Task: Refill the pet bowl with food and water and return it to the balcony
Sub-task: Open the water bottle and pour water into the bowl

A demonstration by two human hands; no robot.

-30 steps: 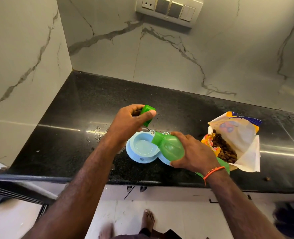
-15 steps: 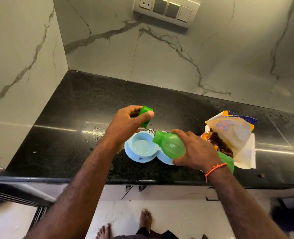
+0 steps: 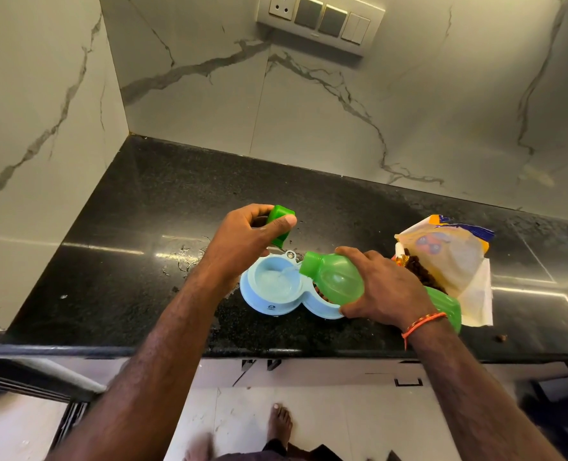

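The right hand [image 3: 380,287] wraps round the green water bottle [image 3: 339,281], tipped nearly flat with its mouth over the left compartment of the light blue double pet bowl [image 3: 276,304]; a thin stream seems to run into that well, and the pour should stay slow, mouth held low and inside the rim, stopping short of the brim since the bowl must yet be carried to the balcony; the left hand [image 3: 246,237] pinches the green cap [image 3: 281,224] just beyond the bowl, ready to reseal; beneath the bottle the other compartment shows kibble; past the gripping hand lies the open food bag [image 3: 449,261], close enough to catch splashes; spilled droplets [image 3: 183,257] glisten on the black counter [image 3: 126,227].
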